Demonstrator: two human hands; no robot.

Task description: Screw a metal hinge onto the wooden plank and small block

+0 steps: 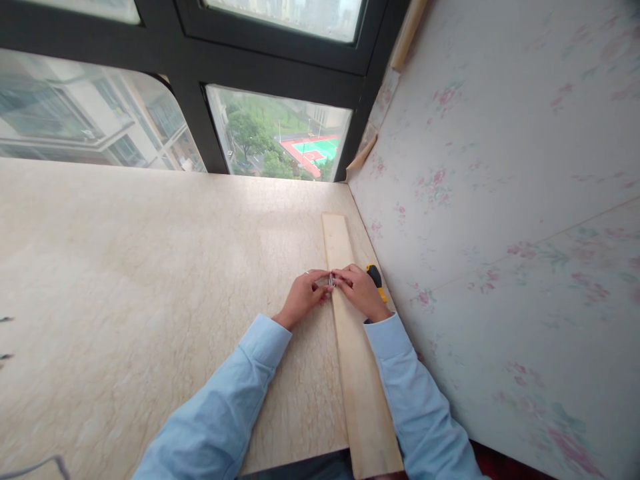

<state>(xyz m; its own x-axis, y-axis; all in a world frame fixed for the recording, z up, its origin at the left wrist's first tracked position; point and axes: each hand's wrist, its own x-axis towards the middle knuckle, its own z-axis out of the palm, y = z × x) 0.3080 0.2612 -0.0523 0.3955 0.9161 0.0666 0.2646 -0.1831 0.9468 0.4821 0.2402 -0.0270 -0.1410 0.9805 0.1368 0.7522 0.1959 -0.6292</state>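
Observation:
My left hand [304,295] and my right hand [359,290] meet over a long pale wooden board [367,387]. Between their fingertips is a small shiny metal piece [331,281], pinched from both sides; it is too small to tell its kind. The board lies lengthwise on the stone-patterned sill, its near end jutting past the front edge. Just beyond my right hand, against the wall, a yellow and black tool [375,277] is partly hidden.
A flowered papered wall [500,233] rises close along the right. Dark-framed windows [280,133] stand at the back. The marbled sill [150,280] spreads to the left, with a grey cord-like thing [61,461] at its lower left corner.

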